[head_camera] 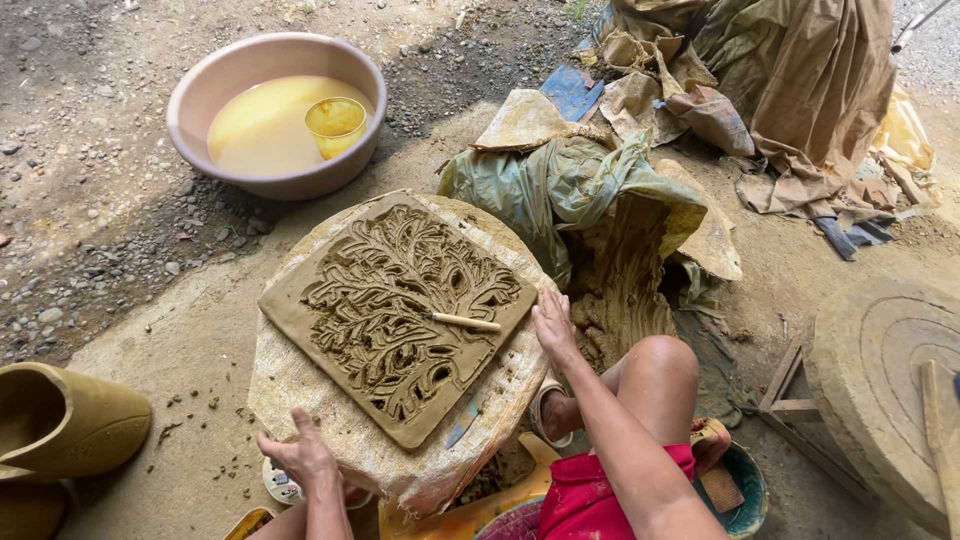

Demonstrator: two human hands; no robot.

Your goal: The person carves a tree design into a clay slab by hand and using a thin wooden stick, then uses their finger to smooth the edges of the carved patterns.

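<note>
Single head-worn view, looking steeply down, close over the clay slab (398, 318), ground beyond

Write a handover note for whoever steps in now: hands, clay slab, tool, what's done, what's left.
Left hand: open, fingers gripping the near edge of the cloth-covered round stand.
Right hand: open, resting at the stand's right edge beside the clay slab.
Slab lies flat on the stand; wooden carving stick rests on it, unheld.
Done: tree relief carved across most of the slab.
Left: any finishing; cannot tell what.
</note>
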